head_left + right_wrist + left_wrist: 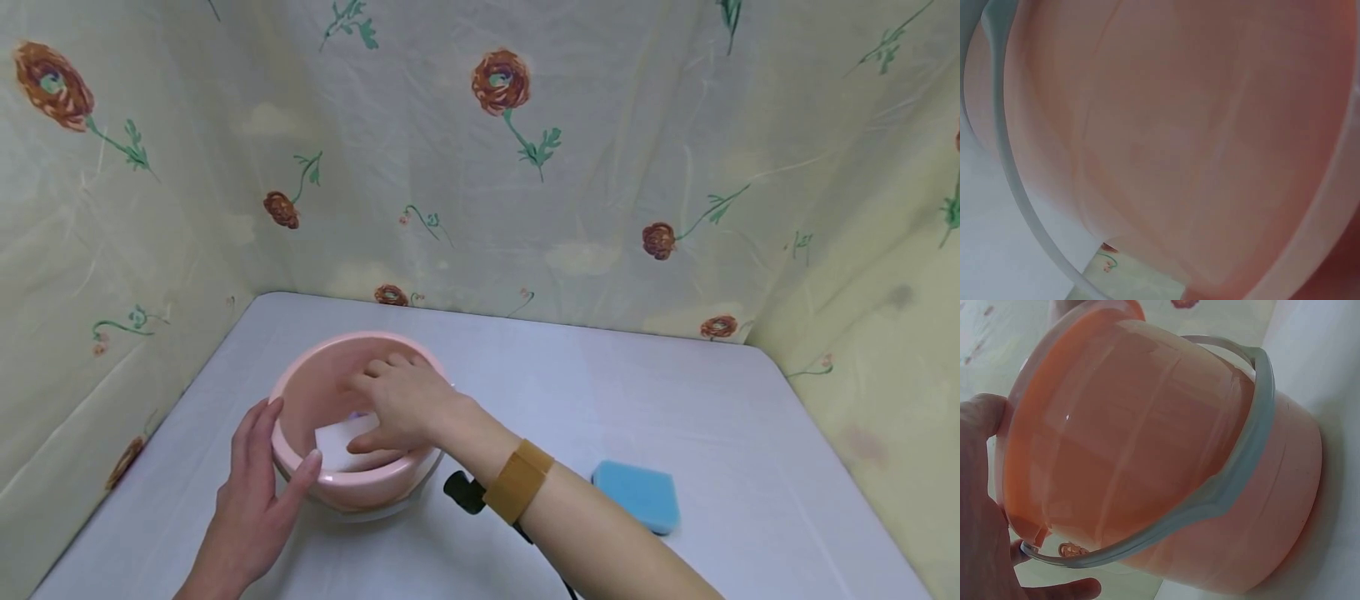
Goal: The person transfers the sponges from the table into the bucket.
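A pink bucket (360,492) with a grey handle (1260,425) stands upright on the table, left of the middle. My left hand (251,492) is at its near left rim, fingers and thumb spread along the edge. In the left wrist view the thumb touches the rim and the fingers extend past the handle's end. My right hand (408,404) reaches over the right rim into the bucket, fingers spread and slightly bent. Its thumb overlaps a white flat-sided object (337,442) inside. A small purple patch (358,414) shows behind that object. The right wrist view shows only the bucket's outer wall (1147,144) and handle.
A blue sponge (637,496) lies on the white-covered table (570,383), right of my right forearm. Flower-patterned curtains (585,167) enclose the table at the back and both sides. A brown strap (519,482) holds a small black camera (465,492) on the right wrist.
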`<action>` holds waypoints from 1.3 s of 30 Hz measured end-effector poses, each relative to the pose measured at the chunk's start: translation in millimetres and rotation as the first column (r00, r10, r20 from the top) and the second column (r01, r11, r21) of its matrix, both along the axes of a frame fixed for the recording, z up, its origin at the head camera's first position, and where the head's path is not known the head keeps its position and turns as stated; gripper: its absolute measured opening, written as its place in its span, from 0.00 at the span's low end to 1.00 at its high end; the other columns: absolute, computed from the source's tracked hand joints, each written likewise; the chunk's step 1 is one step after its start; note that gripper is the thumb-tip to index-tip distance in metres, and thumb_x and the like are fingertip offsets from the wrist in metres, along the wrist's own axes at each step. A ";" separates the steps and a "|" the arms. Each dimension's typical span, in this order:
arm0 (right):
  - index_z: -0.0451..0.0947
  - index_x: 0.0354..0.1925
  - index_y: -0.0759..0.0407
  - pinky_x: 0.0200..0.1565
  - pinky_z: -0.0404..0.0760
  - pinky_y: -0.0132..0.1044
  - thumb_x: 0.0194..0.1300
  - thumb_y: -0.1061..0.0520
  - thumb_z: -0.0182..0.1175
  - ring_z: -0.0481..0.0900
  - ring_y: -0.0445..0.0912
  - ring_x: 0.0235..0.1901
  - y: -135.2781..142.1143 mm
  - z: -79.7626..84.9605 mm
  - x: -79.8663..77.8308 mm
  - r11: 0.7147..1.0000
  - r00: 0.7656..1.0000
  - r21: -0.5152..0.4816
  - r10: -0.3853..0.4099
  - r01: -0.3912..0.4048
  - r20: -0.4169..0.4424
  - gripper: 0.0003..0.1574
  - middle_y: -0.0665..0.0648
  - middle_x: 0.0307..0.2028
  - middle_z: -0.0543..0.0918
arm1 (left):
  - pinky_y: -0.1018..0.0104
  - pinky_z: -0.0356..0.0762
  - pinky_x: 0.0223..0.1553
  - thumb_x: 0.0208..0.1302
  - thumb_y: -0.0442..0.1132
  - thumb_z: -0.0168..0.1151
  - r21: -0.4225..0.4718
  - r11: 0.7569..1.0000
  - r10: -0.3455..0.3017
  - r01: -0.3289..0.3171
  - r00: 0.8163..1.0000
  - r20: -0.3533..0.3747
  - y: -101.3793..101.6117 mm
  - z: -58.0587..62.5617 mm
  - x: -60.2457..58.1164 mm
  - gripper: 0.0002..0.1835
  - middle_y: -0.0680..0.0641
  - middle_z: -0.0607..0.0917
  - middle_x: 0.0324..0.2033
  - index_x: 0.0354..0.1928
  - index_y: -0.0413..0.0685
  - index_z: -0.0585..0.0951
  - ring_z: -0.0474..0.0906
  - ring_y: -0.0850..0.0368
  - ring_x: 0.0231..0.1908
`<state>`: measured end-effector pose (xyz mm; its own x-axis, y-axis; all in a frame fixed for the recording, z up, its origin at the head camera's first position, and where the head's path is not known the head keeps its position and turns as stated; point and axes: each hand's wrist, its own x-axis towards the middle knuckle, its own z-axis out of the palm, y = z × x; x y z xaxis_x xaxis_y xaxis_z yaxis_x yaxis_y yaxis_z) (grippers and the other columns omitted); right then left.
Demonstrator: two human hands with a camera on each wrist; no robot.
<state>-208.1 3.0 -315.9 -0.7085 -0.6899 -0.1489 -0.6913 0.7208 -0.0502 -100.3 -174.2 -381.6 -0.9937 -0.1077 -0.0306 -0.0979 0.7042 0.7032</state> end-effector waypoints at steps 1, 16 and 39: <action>0.68 0.73 0.47 0.71 0.60 0.44 0.63 0.30 0.64 0.64 0.49 0.70 1.2 0.6 -0.2 1.000 1.000 -0.011 0.000 0.000 0.004 0.47 0.50 0.69 0.71 | 0.30 0.61 0.61 0.74 0.63 0.49 0.000 1.000 0.000 0.000 1.000 -0.001 0.1 -0.1 -0.1 0.48 0.43 0.33 0.78 0.80 0.57 0.34 0.54 0.26 0.70; 0.71 0.71 0.47 0.68 0.66 0.48 0.64 0.33 0.66 0.65 0.47 0.69 18.8 17.5 6.5 0.989 1.000 -0.147 -0.024 0.024 0.008 0.43 0.50 0.69 0.72 | 0.30 0.63 0.60 0.74 0.62 0.50 -0.004 1.000 -0.012 0.012 0.999 -0.034 0.0 -2.5 -0.4 0.47 0.41 0.35 0.77 0.80 0.55 0.36 0.56 0.26 0.69; 0.72 0.69 0.48 0.62 0.72 0.46 0.63 0.36 0.67 0.71 0.50 0.62 63.2 37.0 16.5 0.954 0.998 -0.301 -0.023 0.003 -0.061 0.41 0.51 0.62 0.76 | 0.28 0.62 0.60 0.75 0.59 0.51 -0.022 1.000 -0.006 0.004 0.996 -0.084 0.5 -4.6 0.4 0.45 0.40 0.38 0.77 0.80 0.54 0.38 0.58 0.26 0.67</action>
